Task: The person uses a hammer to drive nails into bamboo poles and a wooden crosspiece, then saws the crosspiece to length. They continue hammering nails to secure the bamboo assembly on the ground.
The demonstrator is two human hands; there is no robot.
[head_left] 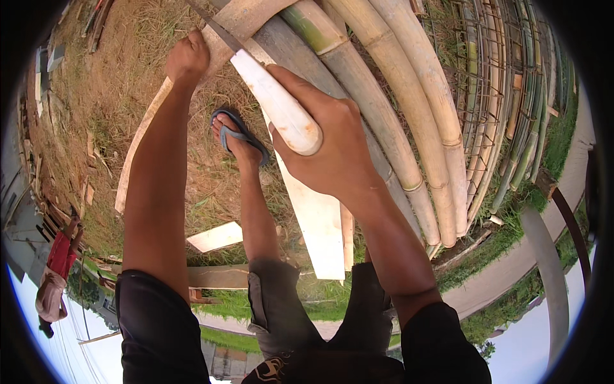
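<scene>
My right hand (332,141) is wrapped around the stained white handle of a saw (281,105). Its narrow dark blade runs to the upper left, across a long wooden board (252,22); the teeth cannot be made out. Close to the blade, my left hand (188,57) is closed on the edge of that board, its fingertips partly hidden. The board looks curved and stretches down along my left forearm. Below the saw handle lies a pale plank (313,224), pointing toward my legs.
Thick bamboo poles (390,83) lie side by side on the right, with rusty rebar frames (486,96) beyond. My sandalled foot (240,136) stands on dry grass near a short board offcut (215,237). Another person (54,281) is at the far left.
</scene>
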